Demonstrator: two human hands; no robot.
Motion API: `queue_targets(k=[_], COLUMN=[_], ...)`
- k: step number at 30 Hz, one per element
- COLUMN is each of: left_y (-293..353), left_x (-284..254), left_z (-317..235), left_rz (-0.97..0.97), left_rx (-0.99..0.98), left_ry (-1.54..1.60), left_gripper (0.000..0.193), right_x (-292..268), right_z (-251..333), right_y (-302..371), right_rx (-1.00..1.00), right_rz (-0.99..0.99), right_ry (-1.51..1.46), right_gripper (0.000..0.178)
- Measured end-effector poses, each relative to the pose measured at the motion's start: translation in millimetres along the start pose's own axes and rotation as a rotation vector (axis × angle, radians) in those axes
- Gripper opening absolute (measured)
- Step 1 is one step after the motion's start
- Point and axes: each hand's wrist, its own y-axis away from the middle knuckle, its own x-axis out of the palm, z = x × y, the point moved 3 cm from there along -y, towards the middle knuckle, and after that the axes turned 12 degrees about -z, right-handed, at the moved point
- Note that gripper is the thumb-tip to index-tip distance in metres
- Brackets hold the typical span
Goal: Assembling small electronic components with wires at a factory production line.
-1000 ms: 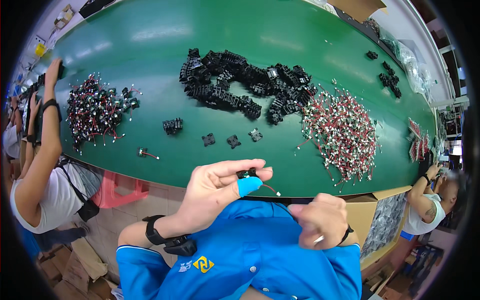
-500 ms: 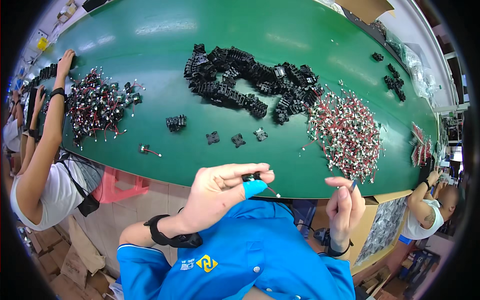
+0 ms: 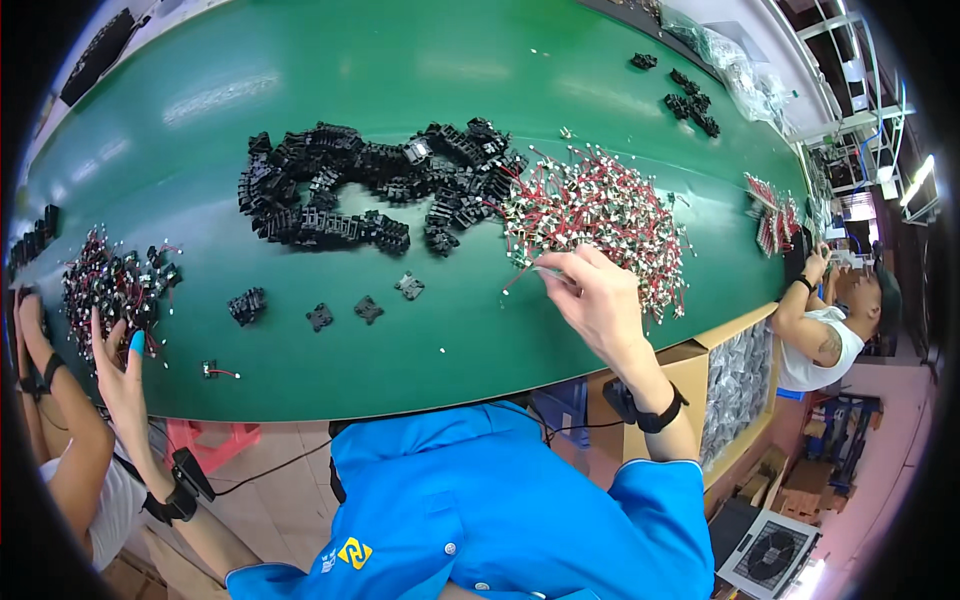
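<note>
My left hand (image 3: 122, 380), a blue finger cover on one digit, reaches with fingers apart to the near edge of a pile of small black parts with red wires (image 3: 120, 290). I see nothing held in it. At the near-left edge of the other heap, red-wired white connectors (image 3: 610, 215), my right hand (image 3: 597, 305) is closed in a pinch. From its fingertips a red wire lead (image 3: 518, 277) with a small white end sticks out; a pale sliver also shows between the fingers. A single wired black part (image 3: 212, 370) lies right of my left hand.
Long stacked rows of black plastic housings (image 3: 330, 225) fill the middle of the green table (image 3: 400, 370). Near them lie a short stack (image 3: 246, 306) and three loose housings (image 3: 368, 310). Co-workers sit at left and right. An open carton (image 3: 745, 395) stands by the table's near edge.
My left hand has swung left to the wired-parts pile, and the small wired black part is no longer seen in it. My right hand has moved forward to the connector heap. The view has shifted right.
</note>
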Motion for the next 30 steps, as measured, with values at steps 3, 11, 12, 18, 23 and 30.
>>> queue_targets(k=[3, 11, 12, 18, 23, 30], left_y=[-11, 68, 79, 117, 108, 108], left_x=[-17, 20, 37, 98, 101, 122], left_z=[-15, -135, -143, -152, -158, -161], left_rz=[-0.086, 0.195, 0.360, 0.434, 0.414, 0.338], left_rx=[0.120, 0.186, 0.130, 0.433, 0.327, 0.443], left_ry=[-0.070, 0.181, 0.259, 0.007, -0.052, -0.098], left_gripper=[0.058, 0.024, 0.027, 0.043, 0.045, 0.033], right_x=[5, 24, 22, 22, 23, 14], right_z=[-2, 6, 6, -1, -24, -30], right_y=[-6, -23, -23, -18, -22, -41], right_rx=[-0.108, -0.171, -0.179, -0.166, 0.380, 0.385], right_rz=[0.141, 0.218, 0.220, 0.212, 0.176, -0.214], right_ry=[0.014, 0.011, -0.003, -0.007, -0.518, -0.749], right_gripper=[0.016, 0.023, 0.023, 0.022, 0.013, 0.017])
